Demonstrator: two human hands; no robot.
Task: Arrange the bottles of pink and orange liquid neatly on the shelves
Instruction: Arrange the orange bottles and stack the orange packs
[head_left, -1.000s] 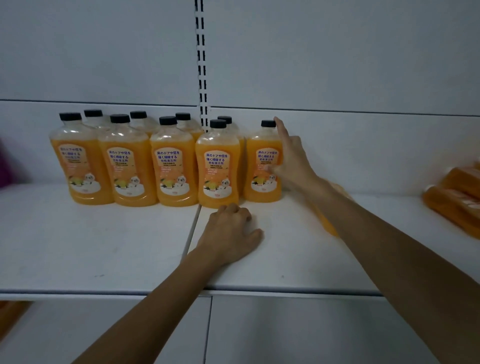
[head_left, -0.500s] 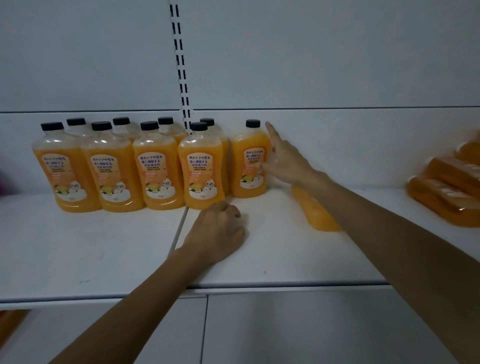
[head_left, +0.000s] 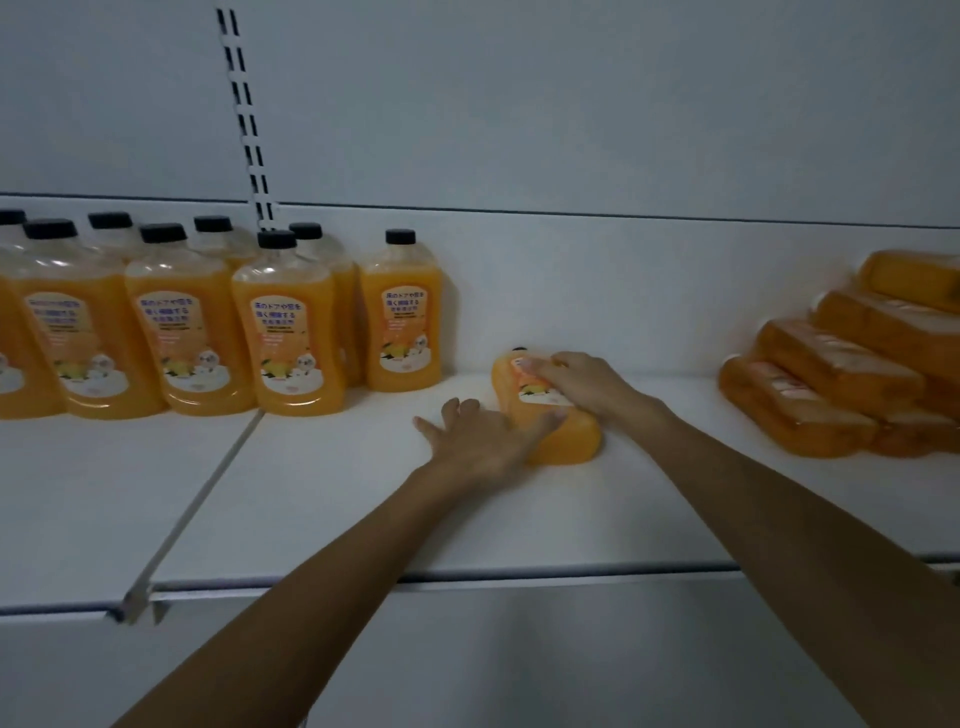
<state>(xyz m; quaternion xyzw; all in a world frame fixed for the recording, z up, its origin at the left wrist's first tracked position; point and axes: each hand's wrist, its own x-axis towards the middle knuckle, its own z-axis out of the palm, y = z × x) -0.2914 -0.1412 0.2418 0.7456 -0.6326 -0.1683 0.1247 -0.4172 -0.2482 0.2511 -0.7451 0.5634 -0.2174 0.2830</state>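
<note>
An orange-liquid bottle lies on its side on the white shelf, cap pointing to the back wall. My right hand rests over its label with fingers curled round the upper side. My left hand lies spread on the shelf, its fingertips touching the bottle's left flank. Several upright orange bottles with black caps stand in two rows at the left; one more stands apart at the row's right end, by the back wall.
A pile of orange bottles lying flat fills the shelf's right end. A slotted upright runs up the back panel. A seam splits the shelf into two boards. The front edge runs below my forearms.
My right hand left the standing end bottle and came down onto the lying bottle. My left hand uncurled and slid right to that bottle's side. The view shifted right.
</note>
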